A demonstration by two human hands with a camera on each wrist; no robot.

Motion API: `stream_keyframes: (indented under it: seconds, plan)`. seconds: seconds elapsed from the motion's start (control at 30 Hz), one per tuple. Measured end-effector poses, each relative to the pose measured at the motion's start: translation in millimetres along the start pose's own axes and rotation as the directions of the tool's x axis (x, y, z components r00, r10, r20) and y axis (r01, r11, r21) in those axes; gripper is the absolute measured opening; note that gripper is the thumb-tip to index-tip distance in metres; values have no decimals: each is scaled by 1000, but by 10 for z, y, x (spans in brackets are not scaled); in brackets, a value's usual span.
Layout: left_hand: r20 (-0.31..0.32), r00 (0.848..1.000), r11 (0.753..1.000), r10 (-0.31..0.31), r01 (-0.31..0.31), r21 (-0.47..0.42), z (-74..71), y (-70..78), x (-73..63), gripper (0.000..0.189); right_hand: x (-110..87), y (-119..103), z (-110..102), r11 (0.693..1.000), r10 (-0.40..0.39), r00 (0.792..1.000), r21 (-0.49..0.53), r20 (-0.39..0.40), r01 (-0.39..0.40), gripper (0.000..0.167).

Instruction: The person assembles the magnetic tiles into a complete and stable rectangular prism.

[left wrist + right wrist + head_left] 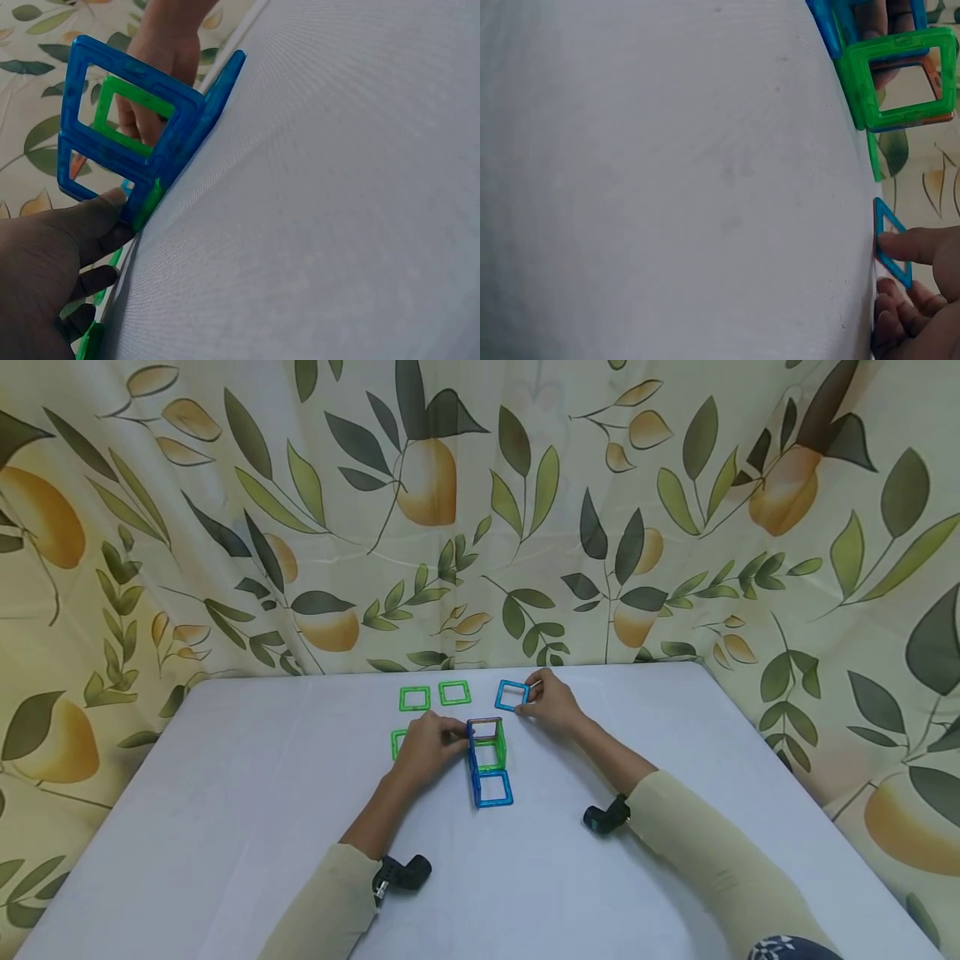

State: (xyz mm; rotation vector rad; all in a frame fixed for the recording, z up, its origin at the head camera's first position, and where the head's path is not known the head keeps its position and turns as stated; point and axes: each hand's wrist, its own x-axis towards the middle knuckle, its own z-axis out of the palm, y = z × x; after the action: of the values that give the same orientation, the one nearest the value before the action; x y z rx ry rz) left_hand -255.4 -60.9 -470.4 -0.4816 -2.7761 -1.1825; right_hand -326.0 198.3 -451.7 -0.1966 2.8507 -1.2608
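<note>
A small structure of square, open-centred magnetic tiles stands mid-table, with a dark blue wall (474,772), an upright green tile (502,745) and a blue tile (495,803) lying flat at its near end. My left hand (427,747) pinches the blue wall at its far end; the left wrist view shows the thumb on the lower blue frame (139,202). Behind and to the right, my right hand (553,703) pinches a separate blue square magnetic tile (513,682) by its right side, tilted in the right wrist view. A brownish-orange tile (932,75) forms part of the structure's far end.
Two loose green tiles (415,688) (454,682) lie near the table's back edge. A third green tile (394,745) is partly hidden behind my left hand. White cloth (262,793) covers the table, and a leaf-and-fruit curtain (465,560) hangs behind it.
</note>
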Motion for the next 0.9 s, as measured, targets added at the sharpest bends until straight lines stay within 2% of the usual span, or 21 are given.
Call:
stream_keyframes:
  seconds: [0.2, 0.47, 0.73, 0.9]
  plan:
    - [5, 1000, 1000, -2, 2, -4, 14, -12, 15, 23, -33, -3, -21, 999, 0, 999, 52, -40, 3, 54]
    - [4, 1000, 1000, -3, 3, -15, 8, 0, 31, 22, -46, 15, -59, 994, 36, 998, 107, -45, -31, 53]
    - [10, 1000, 1000, -1, 1, -7, 4, -13, 38, 23, -96, 56, -96, 996, 13, 999, 84, -36, -10, 30]
    - [15, 1000, 1000, -2, 2, -6, 2, -26, 31, 23, -153, 66, -114, 996, 3, 999, 94, -36, 1, 25]
